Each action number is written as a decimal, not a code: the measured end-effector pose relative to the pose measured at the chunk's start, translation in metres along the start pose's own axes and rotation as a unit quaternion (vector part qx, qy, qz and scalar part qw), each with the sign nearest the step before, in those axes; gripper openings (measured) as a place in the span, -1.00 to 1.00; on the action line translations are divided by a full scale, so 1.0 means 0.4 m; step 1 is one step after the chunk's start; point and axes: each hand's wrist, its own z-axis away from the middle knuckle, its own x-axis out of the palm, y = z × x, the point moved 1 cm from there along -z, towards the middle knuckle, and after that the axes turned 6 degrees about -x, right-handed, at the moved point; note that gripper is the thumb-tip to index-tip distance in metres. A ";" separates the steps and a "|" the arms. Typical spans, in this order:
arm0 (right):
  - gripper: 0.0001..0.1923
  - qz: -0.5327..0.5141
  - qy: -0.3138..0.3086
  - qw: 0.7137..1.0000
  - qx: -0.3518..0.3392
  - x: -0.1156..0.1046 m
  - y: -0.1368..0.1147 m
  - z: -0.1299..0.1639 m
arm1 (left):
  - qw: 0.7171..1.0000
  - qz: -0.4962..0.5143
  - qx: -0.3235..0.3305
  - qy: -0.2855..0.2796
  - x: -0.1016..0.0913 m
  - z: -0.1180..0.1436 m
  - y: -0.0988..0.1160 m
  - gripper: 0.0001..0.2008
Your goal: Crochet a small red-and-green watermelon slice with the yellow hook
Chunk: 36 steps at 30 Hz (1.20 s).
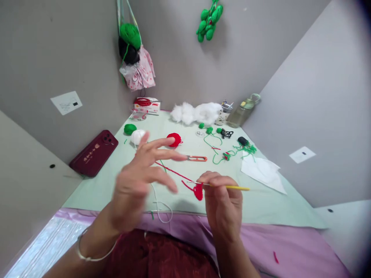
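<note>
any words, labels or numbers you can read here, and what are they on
None can be read for certain.
Dark red phone case: gold characters, too blurred to read.
White and red box at the wall: red print, too small to read.
White paper label on the left wall: a dark mark, no legible text.
White paper label on the right wall: a dark mark, illegible.
Left hand and right hand with the yellow crochet hook: no text.

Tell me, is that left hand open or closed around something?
Open. The left hand hovers with its fingers spread and holds nothing, while the right hand pinches a thin yellow-handled crochet hook carrying a small red yarn piece.
</note>
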 end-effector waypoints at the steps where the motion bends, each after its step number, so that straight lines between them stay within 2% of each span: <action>1: -0.86 0.029 -0.009 0.999 -0.029 -0.002 -0.004 0.005 | 1.000 -0.015 0.023 -0.005 0.021 0.008 -0.013 -0.36; 2: -0.84 0.062 -0.016 0.996 -0.057 -0.004 -0.008 0.010 | 0.998 -0.034 0.049 -0.011 0.041 0.016 -0.022 -0.46; 3: -0.82 0.096 -0.022 0.992 -0.082 -0.005 -0.013 0.016 | 1.000 -0.013 0.027 -0.006 0.057 0.023 -0.031 -0.49; 5: -0.78 0.155 -0.028 0.980 -0.124 -0.007 -0.021 0.026 | 0.995 0.082 -0.062 -0.016 0.079 0.037 -0.038 -0.54; 7: -0.74 0.197 -0.032 0.968 -0.151 -0.004 -0.025 0.033 | 0.972 0.183 -0.149 -0.023 0.089 0.052 -0.034 -0.60; 9: -0.70 0.223 -0.031 0.961 -0.164 0.003 -0.024 0.037 | 0.951 0.241 -0.193 -0.020 0.094 0.064 -0.026 -0.63; 16: -0.63 0.252 -0.028 0.951 -0.178 0.012 -0.007 0.049 | 0.927 0.288 -0.239 0.016 0.119 0.072 -0.016 -0.33; 23: -0.68 0.253 -0.009 0.950 -0.184 0.030 0.000 0.044 | 0.910 0.326 -0.254 0.022 0.133 0.070 -0.016 -0.40; 26: -0.70 0.240 -0.007 0.956 -0.169 0.032 0.002 0.042 | 0.890 0.365 -0.274 0.012 0.136 0.070 -0.022 -0.41; 31: -0.76 0.166 0.012 0.982 -0.087 0.016 0.014 0.039 | 0.848 0.427 -0.311 -0.021 0.136 0.073 -0.036 -0.47; 34: -0.79 0.116 0.018 0.993 -0.023 0.005 0.022 0.033 | 0.845 0.427 -0.320 -0.022 0.138 0.079 -0.044 -0.49; 36: -0.78 0.137 0.002 0.991 -0.010 0.002 0.025 0.031 | 0.850 0.419 -0.320 -0.012 0.142 0.083 -0.048 -0.42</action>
